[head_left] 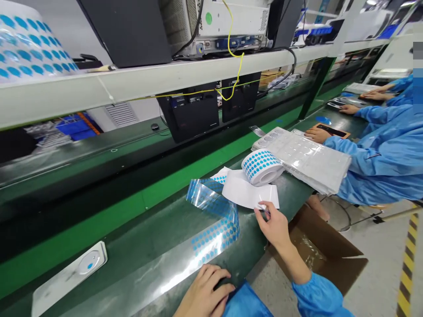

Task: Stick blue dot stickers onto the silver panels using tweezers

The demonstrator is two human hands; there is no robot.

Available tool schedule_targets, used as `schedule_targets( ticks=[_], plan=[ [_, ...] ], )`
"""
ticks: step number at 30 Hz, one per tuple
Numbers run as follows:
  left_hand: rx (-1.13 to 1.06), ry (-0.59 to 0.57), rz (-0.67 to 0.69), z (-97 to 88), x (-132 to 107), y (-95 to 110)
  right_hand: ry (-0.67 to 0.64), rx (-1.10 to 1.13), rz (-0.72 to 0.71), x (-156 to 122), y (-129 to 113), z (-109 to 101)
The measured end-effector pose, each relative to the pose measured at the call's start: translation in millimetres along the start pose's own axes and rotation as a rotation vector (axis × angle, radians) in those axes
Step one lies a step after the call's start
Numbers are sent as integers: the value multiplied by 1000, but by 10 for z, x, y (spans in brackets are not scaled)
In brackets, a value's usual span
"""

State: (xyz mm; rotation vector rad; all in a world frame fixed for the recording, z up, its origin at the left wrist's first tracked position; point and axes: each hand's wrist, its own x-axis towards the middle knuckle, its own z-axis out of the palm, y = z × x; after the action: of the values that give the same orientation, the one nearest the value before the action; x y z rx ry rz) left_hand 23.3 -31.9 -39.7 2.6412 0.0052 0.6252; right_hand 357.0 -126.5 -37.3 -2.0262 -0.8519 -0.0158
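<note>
My right hand (271, 225) pinches the end of a white backing liner (249, 190) between thumb and fingers, at the bench edge. The liner runs up to a roll of blue dot stickers (262, 167), which lies on its side on the green bench. A clear film strip with blue dots (214, 237) loops across the bench beside the liner. My left hand (202, 293) rests at the near bench edge with its fingers curled on or next to the strip. What it grips is hidden.
A co-worker's hand (317, 134) lies on a stack of clear sheets (313, 160) to the right. An open cardboard box (317, 251) stands below the bench edge. A white plate device (71, 279) sits at left. Electronic units fill the shelf above.
</note>
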Motion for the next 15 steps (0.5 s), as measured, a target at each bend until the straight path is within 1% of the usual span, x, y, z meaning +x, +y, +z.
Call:
schedule_targets(
  ticks=[2,4,7,9,11,12,14,15],
  plan=[
    [11,-73,0,-101,49,48,-74,-17,-20,279,-107,47],
    [12,-99,12,-173,101,83,-143,-34,-46,599,-266,141],
    [-9,-31,11,-210,123,93,-223,-58,-70,983,-538,254],
    [-26,53,-47,-211,88,67,-249,-69,-80,1081,-656,207],
    [-64,164,-180,-212,40,24,-255,-76,-89,1037,-659,17],
    [-105,223,-279,-214,29,0,-249,-77,-90,976,-612,-126],
    [-267,348,-520,-224,77,-54,-233,-76,-81,821,-446,-462],
    [-394,420,-651,-230,151,-87,-184,-44,-63,741,-345,-633]
  ],
)
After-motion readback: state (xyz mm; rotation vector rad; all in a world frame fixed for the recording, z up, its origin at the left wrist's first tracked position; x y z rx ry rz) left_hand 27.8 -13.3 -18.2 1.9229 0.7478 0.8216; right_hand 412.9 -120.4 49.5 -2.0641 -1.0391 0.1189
